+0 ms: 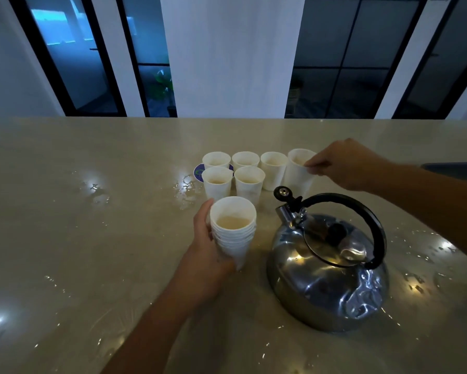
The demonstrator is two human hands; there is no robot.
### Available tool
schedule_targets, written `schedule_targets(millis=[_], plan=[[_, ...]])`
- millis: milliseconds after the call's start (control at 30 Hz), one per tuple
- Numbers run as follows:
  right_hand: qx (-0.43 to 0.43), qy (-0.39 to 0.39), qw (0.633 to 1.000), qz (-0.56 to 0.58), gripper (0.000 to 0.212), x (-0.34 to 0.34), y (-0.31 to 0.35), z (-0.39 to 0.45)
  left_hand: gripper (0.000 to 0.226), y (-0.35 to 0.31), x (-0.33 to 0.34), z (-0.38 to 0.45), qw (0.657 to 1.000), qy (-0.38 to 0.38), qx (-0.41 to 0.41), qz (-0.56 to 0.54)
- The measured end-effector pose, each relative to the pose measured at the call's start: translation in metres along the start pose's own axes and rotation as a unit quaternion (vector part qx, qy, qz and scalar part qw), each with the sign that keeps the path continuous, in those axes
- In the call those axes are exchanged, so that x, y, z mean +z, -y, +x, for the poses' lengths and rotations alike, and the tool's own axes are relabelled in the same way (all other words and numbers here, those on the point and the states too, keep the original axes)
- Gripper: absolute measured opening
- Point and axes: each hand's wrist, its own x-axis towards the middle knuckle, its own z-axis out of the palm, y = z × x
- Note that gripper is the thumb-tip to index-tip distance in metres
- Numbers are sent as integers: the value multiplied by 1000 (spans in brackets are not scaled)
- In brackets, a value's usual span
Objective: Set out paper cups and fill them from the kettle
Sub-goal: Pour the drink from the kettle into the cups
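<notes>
Six paper cups are out on the counter [92,211], far centre: three in the far row, two in front, and a sixth cup [298,172] at the right end of the far row. Right hand [345,166] pinches that sixth cup at its rim, fingers curled on it; can't tell if its base is down yet. Left hand [202,238] wraps a nested stack of cups [233,230], held tilted, near centre. Cups look light, thin-walled, easy to crush or tip; best taken by the rim or a loose side grip. Kettle [326,268] sits near right, just right of the stack, lid on, untouched. Steel body likely heavy if full, slick, maybe hot; take it by the black arched handle [362,211]. Wet patches shine on the counter, so slippery footing for cups. Blue round label [198,172] lies under the left cups; its print is unreadable. No other writing visible.
</notes>
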Motion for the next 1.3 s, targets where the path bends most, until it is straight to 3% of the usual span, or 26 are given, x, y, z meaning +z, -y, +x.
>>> schedule_targets(millis=[100,333,433,567,1000,1200,1300], plan=[[-12,35,999,0,25,15,-4,12,114,11,-24,5,997,29,-35,68],[-35,66,997,20,22,34,0,34,79,20,-59,70,991,-69,-63,91],[-45,78,995,29,22,39,1,39,94,16,-54,97,990,-50,-102,83],[-41,92,995,23,21,46,-1,43,111,9,-39,117,990,-9,-96,101],[-40,64,996,38,20,58,0,55,71,27,-16,154,988,-74,-72,111],[-42,73,996,31,24,61,0,57,82,26,-16,155,989,-56,-79,114],[-32,58,998,16,40,60,-4,53,91,24,-17,151,990,-40,-84,107]])
